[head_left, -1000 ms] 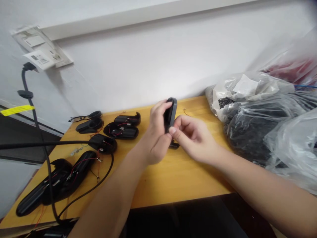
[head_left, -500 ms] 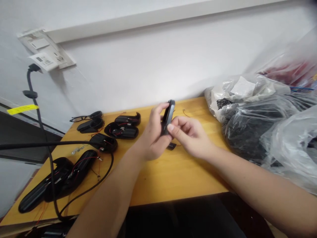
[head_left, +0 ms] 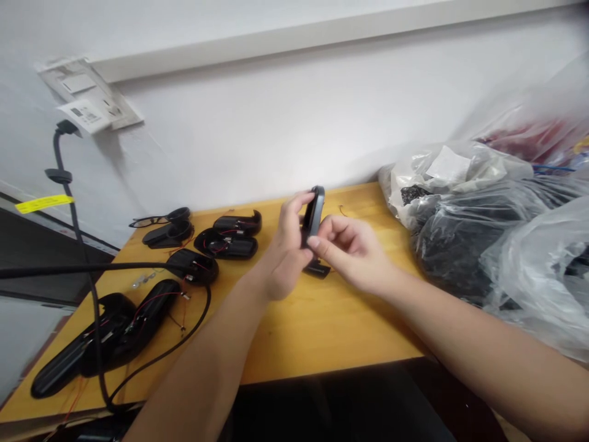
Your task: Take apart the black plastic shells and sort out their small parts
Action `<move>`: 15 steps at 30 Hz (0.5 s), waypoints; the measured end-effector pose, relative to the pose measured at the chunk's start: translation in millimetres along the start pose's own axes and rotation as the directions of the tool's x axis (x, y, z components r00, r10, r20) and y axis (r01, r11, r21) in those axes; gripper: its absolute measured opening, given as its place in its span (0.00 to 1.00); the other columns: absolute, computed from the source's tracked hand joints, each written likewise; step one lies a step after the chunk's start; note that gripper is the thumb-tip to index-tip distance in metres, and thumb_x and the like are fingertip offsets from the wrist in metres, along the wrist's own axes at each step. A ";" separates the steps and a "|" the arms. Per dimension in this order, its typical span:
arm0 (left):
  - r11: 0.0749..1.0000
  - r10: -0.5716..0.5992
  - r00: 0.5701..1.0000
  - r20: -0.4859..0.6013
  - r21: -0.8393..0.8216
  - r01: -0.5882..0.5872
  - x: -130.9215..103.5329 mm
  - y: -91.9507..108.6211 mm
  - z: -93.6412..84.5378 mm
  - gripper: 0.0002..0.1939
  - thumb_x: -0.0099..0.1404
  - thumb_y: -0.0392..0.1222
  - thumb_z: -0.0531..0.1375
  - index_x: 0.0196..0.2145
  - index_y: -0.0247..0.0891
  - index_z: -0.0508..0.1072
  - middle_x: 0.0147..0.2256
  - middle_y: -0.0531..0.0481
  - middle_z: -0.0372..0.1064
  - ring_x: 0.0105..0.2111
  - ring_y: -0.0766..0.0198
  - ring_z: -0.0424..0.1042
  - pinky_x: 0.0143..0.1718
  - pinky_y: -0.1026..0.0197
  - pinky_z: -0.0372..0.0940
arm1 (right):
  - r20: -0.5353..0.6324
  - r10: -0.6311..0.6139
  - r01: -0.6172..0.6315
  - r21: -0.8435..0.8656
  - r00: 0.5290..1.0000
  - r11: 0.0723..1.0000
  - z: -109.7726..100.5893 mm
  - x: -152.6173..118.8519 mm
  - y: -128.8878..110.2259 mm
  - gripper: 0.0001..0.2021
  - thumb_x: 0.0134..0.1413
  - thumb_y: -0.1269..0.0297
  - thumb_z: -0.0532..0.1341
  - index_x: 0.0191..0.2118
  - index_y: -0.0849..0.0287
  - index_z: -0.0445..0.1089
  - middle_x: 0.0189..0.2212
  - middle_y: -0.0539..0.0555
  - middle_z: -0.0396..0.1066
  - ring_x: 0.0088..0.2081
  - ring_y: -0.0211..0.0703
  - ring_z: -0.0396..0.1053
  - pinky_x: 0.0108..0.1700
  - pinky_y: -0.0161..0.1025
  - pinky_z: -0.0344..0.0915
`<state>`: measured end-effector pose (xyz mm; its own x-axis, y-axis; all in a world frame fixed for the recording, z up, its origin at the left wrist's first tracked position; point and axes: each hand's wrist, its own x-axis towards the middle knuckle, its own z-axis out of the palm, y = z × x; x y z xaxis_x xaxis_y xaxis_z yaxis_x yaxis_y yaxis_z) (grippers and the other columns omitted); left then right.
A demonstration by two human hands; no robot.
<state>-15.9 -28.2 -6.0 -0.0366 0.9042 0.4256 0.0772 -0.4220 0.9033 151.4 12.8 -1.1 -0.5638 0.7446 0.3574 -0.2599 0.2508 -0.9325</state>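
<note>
Upright above the table, a slim black casing (head_left: 315,212) with rounded edges is held between both hands. My left hand (head_left: 289,252) grips it from the left, fingers over its top end and thumb near the bottom. At its lower right edge, my right hand (head_left: 347,248) pinches with thumb and forefinger, the other fingers curled. Whether a small part lies in that pinch is hidden. Just below the hands, a flat black piece with pale lettering (head_left: 318,269) lies on the wooden table (head_left: 294,331).
To the left lie several black plastic housings (head_left: 151,313) with thin red wires. A black cable (head_left: 96,307) runs across them from a wall socket (head_left: 92,92). Clear plastic bags (head_left: 460,227) of dark parts fill the right side.
My left thumb has shifted slightly down and left along the casing, and more of the flat black piece beneath shows. The right hand keeps its pinch at the casing's lower edge.
</note>
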 end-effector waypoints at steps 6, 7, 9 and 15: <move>0.998 -0.053 0.996 0.071 -0.037 0.055 -3.5 -12.9 0.1 0.36 0.65 0.49 0.67 0.68 0.43 0.64 0.53 0.41 0.73 0.57 0.44 0.71 0.59 0.47 0.68 | 0.025 0.007 -0.006 -0.031 1.000 1.000 -3.7 -0.2 1.0 0.14 0.64 0.60 0.67 0.30 0.59 0.66 0.25 0.49 0.67 0.25 0.33 0.62 0.26 0.32 0.60; 0.995 -0.066 0.997 0.040 -0.066 0.068 -2.7 -14.3 1.0 0.34 0.66 0.50 0.67 0.67 0.44 0.65 0.55 0.41 0.72 0.57 0.46 0.71 0.58 0.49 0.68 | 0.036 0.013 -0.011 -0.041 0.999 0.999 -4.5 0.1 1.3 0.14 0.64 0.60 0.67 0.31 0.60 0.66 0.26 0.49 0.68 0.26 0.34 0.64 0.27 0.33 0.61; 0.981 -0.141 0.990 -0.003 -0.137 0.139 0.5 -17.5 2.3 0.29 0.70 0.53 0.65 0.65 0.45 0.68 0.57 0.42 0.72 0.56 0.50 0.72 0.56 0.53 0.69 | 0.071 0.024 -0.022 -0.036 0.997 0.999 -6.0 1.0 2.6 0.11 0.65 0.60 0.66 0.34 0.61 0.68 0.29 0.52 0.71 0.30 0.36 0.68 0.32 0.34 0.66; 0.822 -0.433 0.895 -0.110 -0.456 0.342 17.3 -18.4 0.5 0.17 0.71 0.48 0.61 0.53 0.38 0.77 0.36 0.47 0.77 0.32 0.58 0.77 0.34 0.60 0.72 | -0.009 0.046 -0.047 -0.071 0.999 0.996 -11.5 6.8 9.9 0.16 0.64 0.61 0.64 0.53 0.64 0.71 0.35 0.56 0.78 0.37 0.44 0.77 0.42 0.43 0.74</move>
<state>-17.5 -4.7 -15.3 -0.1758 0.9844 -0.0041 -0.4029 -0.0681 0.9127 154.0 27.5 -8.4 -0.5682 0.7607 0.3136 -0.1773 0.2590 -0.9495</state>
